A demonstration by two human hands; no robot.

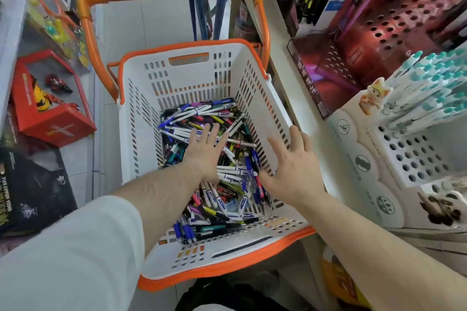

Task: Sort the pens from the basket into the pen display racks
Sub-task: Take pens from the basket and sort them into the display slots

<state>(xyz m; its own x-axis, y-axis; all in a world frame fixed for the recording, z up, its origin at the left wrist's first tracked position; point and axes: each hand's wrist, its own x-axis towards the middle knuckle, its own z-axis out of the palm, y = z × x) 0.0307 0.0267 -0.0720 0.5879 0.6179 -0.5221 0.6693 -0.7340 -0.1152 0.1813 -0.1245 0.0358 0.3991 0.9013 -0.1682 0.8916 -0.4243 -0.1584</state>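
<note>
The pens (222,159) lie heaped on the floor of the basket (192,75), filling it from the far wall to the near orange rim, their long axes crossing every way (no single direction rules the pile, though many white-and-blue ones near the middle run roughly across, left to right); the left hand (204,156) is spread flat directly over the heap's centre, fingers straight and pointing toward the far wall, holding nothing, with pens directly beneath the palm; the right hand (294,166) hangs by the basket's right wall, fingers splayed and empty, its fingertips at the right rim; so the left hand is the nearer to the pens. The white display rack (414,156) with open holes stands just beyond the basket's right edge, on the right hand's side; the red rack (394,30) sits behind it, blurred.
</note>
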